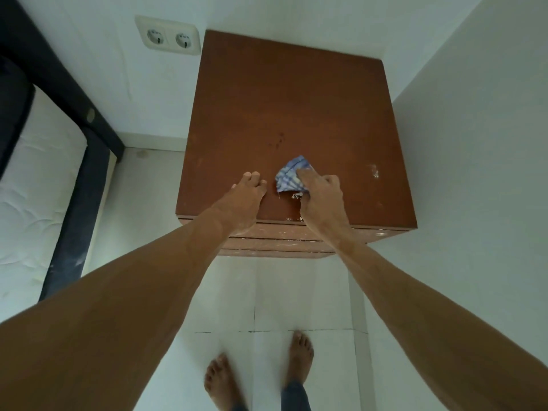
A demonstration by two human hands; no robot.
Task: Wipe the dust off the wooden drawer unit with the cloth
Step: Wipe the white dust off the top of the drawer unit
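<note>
Under our right hand we press a soft woven cloth, checked blue and white. It lies on the wooden drawer unit, matt reddish-brown, with white chips just beside the grip. We stand on smooth pale floor tiles.

One wooden drawer unit stands in the corner, and one blue checked cloth lies on its top. Two bare hands are on that top, the left hand and the right hand. Two bare feet stand on the floor. One double wall socket has two outlets.
</note>
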